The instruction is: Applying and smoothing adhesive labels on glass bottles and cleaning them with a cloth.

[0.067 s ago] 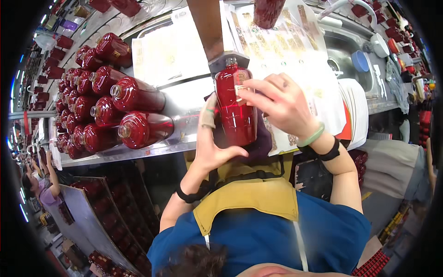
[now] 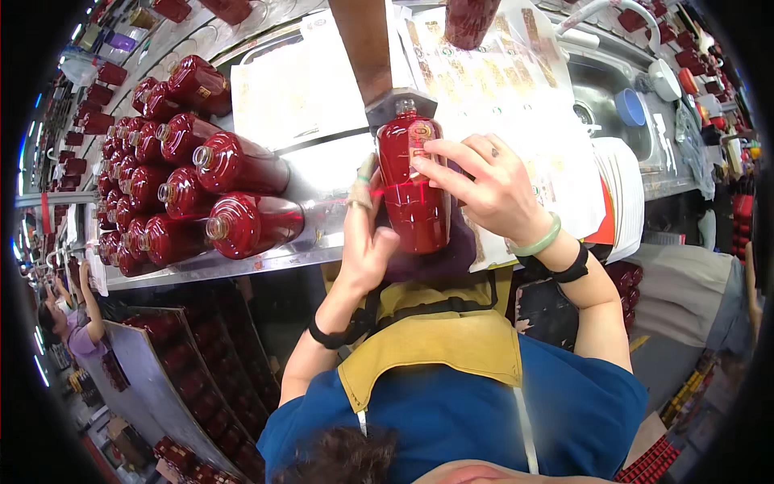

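A red glass bottle (image 2: 414, 216) lies with its neck pointing away from me, on a dark purple cloth (image 2: 459, 252) and against a grey block (image 2: 409, 98). Along its front runs a narrow gold-and-red label (image 2: 419, 133). My right hand (image 2: 498, 189) presses two spread fingertips on the label's lower part; its other fingers are bent. Against the bottle's left side rests my left hand (image 2: 367, 246), its taped fingers partly hidden and its thumb drawn in close to the glass.
Several similar red bottles (image 2: 242, 161) lie in a stack on the left. Bright label sheets (image 2: 524, 105) cover the right of the worktop, with another sheet (image 2: 282, 105) behind. Farther right are a metal sink (image 2: 601, 89) and a blue bowl (image 2: 629, 106). A brown post (image 2: 360, 48) rises behind the block.
My left thumb has folded in from its outstretched position toward the bottle, and that hand has shifted slightly. My right hand has moved a little downward; its fingertips stay on the label.
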### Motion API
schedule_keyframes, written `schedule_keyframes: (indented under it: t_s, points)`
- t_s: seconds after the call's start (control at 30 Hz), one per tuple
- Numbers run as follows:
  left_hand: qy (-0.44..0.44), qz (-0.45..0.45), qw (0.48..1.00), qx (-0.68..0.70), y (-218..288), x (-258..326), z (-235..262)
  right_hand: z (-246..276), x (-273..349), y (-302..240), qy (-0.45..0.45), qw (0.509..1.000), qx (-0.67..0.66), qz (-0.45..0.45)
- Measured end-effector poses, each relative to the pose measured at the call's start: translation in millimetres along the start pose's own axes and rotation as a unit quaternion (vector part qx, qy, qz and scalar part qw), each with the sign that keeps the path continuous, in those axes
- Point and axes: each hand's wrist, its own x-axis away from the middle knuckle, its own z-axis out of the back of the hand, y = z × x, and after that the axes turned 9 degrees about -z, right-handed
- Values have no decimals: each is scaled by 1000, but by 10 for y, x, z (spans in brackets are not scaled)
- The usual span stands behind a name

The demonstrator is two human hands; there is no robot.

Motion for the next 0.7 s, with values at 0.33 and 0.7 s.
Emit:
schedule_keyframes:
  t_s: [0.33,0.7]
  points:
    - [103,101,984,105,8,-287,-142,-102,-126,-51,21,889,-359,-282]
    - [126,125,983,52,47,-229,-202,-420,-252,4,-65,730,-510,-450]
